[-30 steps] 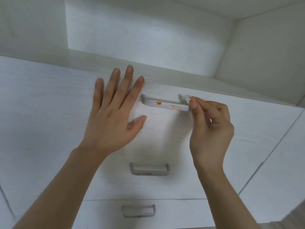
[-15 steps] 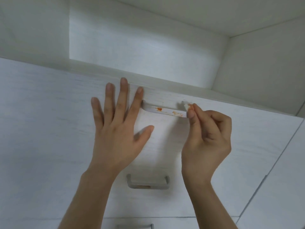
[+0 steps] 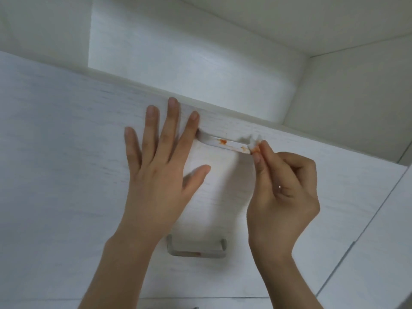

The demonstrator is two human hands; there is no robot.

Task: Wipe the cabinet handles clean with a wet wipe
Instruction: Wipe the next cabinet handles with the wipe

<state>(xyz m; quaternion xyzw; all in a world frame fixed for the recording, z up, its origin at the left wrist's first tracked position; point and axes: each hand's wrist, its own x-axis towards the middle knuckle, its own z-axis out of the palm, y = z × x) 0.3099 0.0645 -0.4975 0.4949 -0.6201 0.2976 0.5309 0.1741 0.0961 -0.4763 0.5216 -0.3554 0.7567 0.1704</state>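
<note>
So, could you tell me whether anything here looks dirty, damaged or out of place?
Yes: the top handle carries orange-red smears, one near its middle and one by its right end, where the right hand pinches a wet wipe stained orange. The lower handle shows a reddish streak along its bar. Nothing looks damaged or askew.

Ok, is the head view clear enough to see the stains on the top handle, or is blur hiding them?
Head view: slightly soft, yet orange stains on the top handle show clearly; light is diffuse, no glare; lower handle sits dimmer; wide-angle bends the cabinet edges.
</note>
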